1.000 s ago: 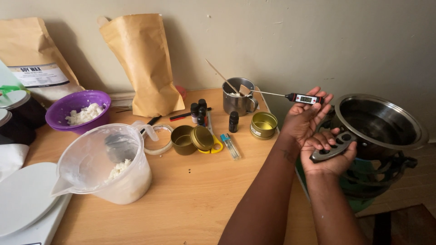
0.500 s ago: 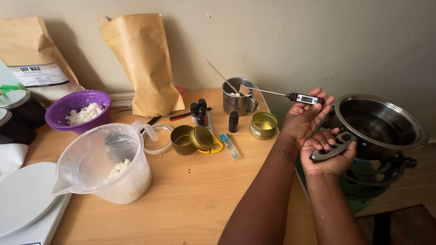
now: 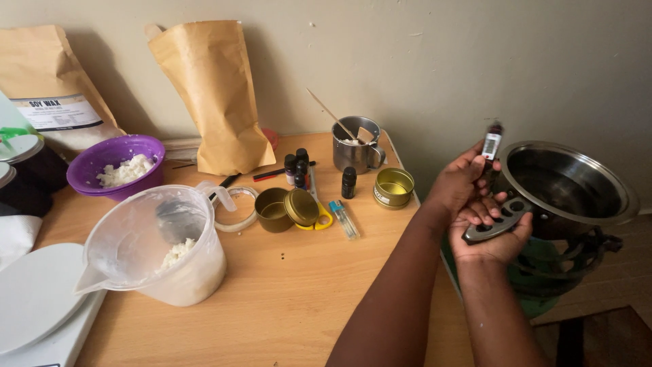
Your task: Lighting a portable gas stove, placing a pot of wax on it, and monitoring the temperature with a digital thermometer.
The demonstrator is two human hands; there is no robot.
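Beside the worktop (image 3: 285, 299): left hand (image 3: 458, 183), fingers clamped on digital thermometer (image 3: 492, 144), upright; right hand (image 3: 490, 234), fingers clamped on steel pot (image 3: 570, 187) handle (image 3: 499, 221).

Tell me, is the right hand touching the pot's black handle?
Touching. The head view shows the right hand wrapped around the black handle of the pot.

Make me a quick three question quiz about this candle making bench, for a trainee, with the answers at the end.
1. Which hand holds the digital thermometer?
2. True or false: the right hand grips the steel pot by its handle.
3. What lies in the purple bowl: A white flakes, B water, C scissors?

Key: 1. The left hand. 2. True. 3. A.
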